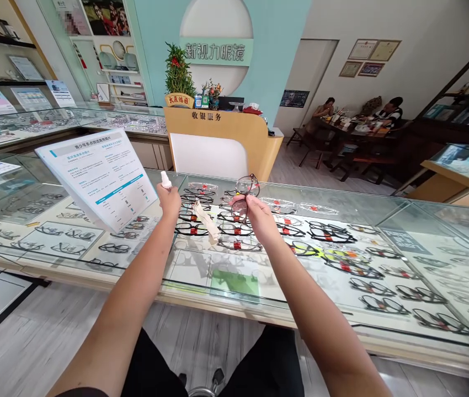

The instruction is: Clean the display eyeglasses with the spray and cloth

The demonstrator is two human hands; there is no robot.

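Note:
My left hand [169, 197] is closed around a small white spray bottle [165, 178], held upright above the glass counter, just right of a printed sign. My right hand [259, 212] pinches a pair of dark-framed eyeglasses [248, 184] by the middle, one lens above the fingers and the other below. Between the two hands a crumpled pale cloth [204, 221] lies on the glass top. Under and around it are rows of eyeglass frames [238, 244], many with red tags.
A tilted printed sign [102, 171] stands on the counter [201, 289] at left. Beyond is a wooden cashier desk [222, 124] with a plant [179, 69]. Two people sit at a dark table [354, 129] at the back right. A stool base [202, 391] shows between my legs.

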